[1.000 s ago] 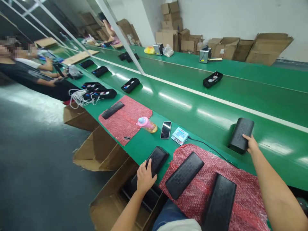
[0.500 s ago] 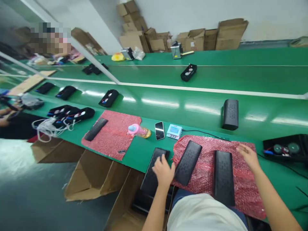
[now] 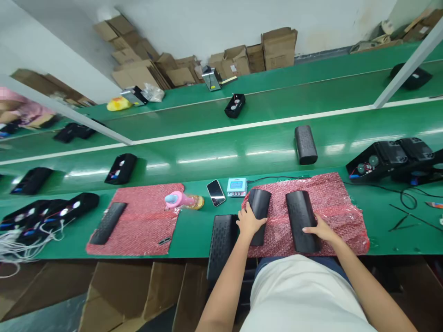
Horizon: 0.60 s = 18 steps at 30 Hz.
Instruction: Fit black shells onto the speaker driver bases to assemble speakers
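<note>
My left hand (image 3: 249, 223) is wrapped over a long black casing (image 3: 261, 203), thumb on one edge and fingers on the other. My right hand (image 3: 321, 229) grips the side of a second black casing (image 3: 298, 216), its thumb on top and its fingers hidden behind the edge. Both casings lie on red bubble wrap (image 3: 332, 198), slightly apart. Just left of my left hand, a third black casing (image 3: 221, 235) with a patterned face sticks out past the table's front edge.
A white meter with a blue screen (image 3: 237, 186), a phone (image 3: 216, 192) and a pink-topped bottle (image 3: 183, 199) stand behind and left. Another red bubble-wrap sheet (image 3: 145, 216) bears a black casing (image 3: 109, 223). Open black units (image 3: 377, 157) with wires are at right; cardboard boxes (image 3: 114, 295) sit below.
My left hand has moved from the casing at the table edge onto the left casing on the wrap. My right hand has come down onto the other casing. The view has swung right.
</note>
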Available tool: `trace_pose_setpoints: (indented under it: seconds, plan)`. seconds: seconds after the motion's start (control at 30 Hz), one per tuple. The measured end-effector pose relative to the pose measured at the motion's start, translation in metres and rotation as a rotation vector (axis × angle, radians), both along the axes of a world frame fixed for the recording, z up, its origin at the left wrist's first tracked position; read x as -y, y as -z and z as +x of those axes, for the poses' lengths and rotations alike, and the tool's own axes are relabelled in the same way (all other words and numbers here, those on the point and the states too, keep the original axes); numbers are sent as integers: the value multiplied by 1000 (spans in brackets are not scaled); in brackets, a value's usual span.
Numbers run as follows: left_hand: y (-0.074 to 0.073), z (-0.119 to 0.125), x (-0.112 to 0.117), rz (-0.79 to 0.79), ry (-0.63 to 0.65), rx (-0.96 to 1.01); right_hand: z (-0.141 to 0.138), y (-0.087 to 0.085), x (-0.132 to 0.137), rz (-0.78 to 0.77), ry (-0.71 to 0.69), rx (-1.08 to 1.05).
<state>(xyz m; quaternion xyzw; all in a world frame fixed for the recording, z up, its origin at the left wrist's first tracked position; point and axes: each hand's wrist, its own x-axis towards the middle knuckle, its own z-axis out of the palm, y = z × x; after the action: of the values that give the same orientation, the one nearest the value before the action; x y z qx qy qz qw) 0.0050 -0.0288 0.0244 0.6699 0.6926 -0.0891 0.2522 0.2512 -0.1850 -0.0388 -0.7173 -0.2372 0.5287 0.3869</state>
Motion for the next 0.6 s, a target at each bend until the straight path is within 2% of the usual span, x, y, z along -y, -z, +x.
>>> trace_pose_setpoints:
  seconds: [0.1, 0.2, 0.3, 0.47, 0.6]
  plan:
    - [-2, 0, 0, 39, -3, 27, -29, -4, -12, -58, -15, 124]
    - [2, 9, 8, 68, -14, 38, -46, -8, -17, -138, -23, 254]
    - [5, 12, 9, 77, -35, 42, -52, -14, -20, -179, -54, 337]
    - [0, -1, 4, 32, -78, 150, -54, -22, -19, -183, -88, 419]
    - [2, 2, 26, -12, -167, 279, -54, -25, -17, -184, -77, 443]
